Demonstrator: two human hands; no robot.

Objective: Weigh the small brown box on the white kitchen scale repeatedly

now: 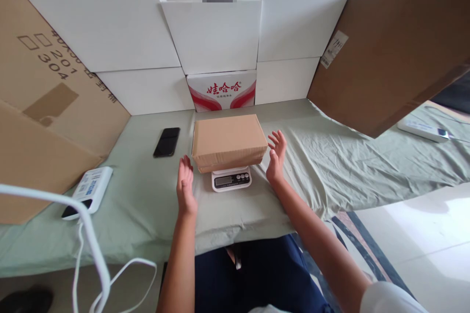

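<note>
A closed brown cardboard box (230, 139) rests on a white digital kitchen scale (232, 179), whose display and buttons show in front of it. The scale's platform is hidden under the box. My left hand (186, 186) is raised just off the box's left front corner, fingers extended, holding nothing. On the other side my right hand (276, 157) is open too, its fingers apart and close to the box's right end; whether a fingertip touches it I cannot tell. Left of the box lies a black smartphone (167, 142).
White boxes (216, 34) and a red-and-white printed carton (222, 90) stand along the back. Large cardboard sheets (389, 54) flank both sides. A white device (90, 190) with a cable lies at left, a similar device (422, 128) at right. Wrinkled green cloth (147, 205) covers the table.
</note>
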